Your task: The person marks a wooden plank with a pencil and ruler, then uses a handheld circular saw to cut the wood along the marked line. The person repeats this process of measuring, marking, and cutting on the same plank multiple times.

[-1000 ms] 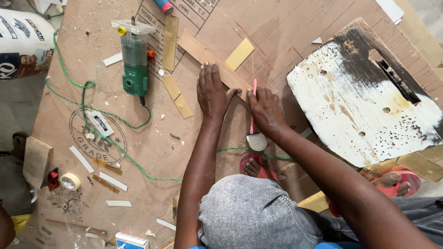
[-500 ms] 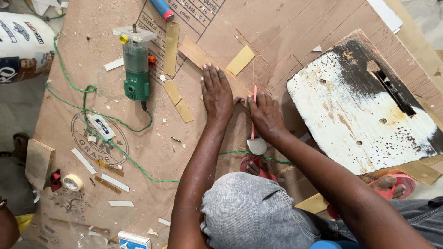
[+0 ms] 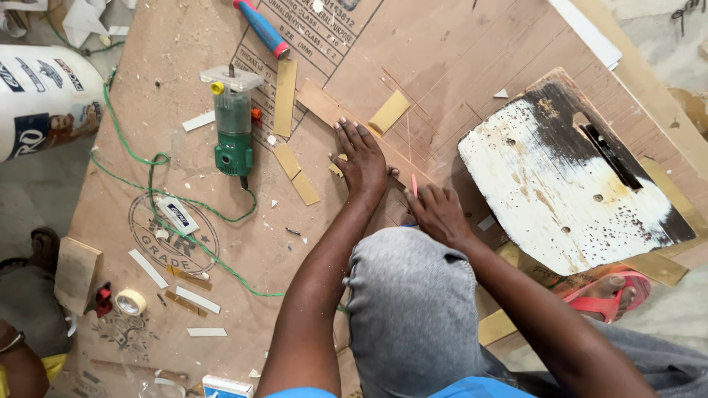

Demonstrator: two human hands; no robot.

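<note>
My left hand [image 3: 361, 156] lies flat, fingers spread, pressing a long thin wooden strip [image 3: 324, 103] onto a big brown board [image 3: 457, 51]. Close to its right, my right hand [image 3: 436, 214] grips a red pencil [image 3: 414, 184] with its tip on the board beside the strip. A grey cap [image 3: 413, 309] on my own head hides the lower part of the board and both forearms' near ends.
A green trimmer router [image 3: 234, 125] with a green cable [image 3: 155, 184] lies left of the hands. Small yellow wood offcuts [image 3: 388, 112], a red-and-blue screwdriver [image 3: 262, 29], a tape roll [image 3: 131, 301] and a white-and-black painted board [image 3: 568, 177] surround them. A foot in a red sandal [image 3: 608, 295] is at lower right.
The view has shifted, so hands and board sit a little lower in the picture. My left hand stays flat on the strip and the right hand keeps the pencil at the board.
</note>
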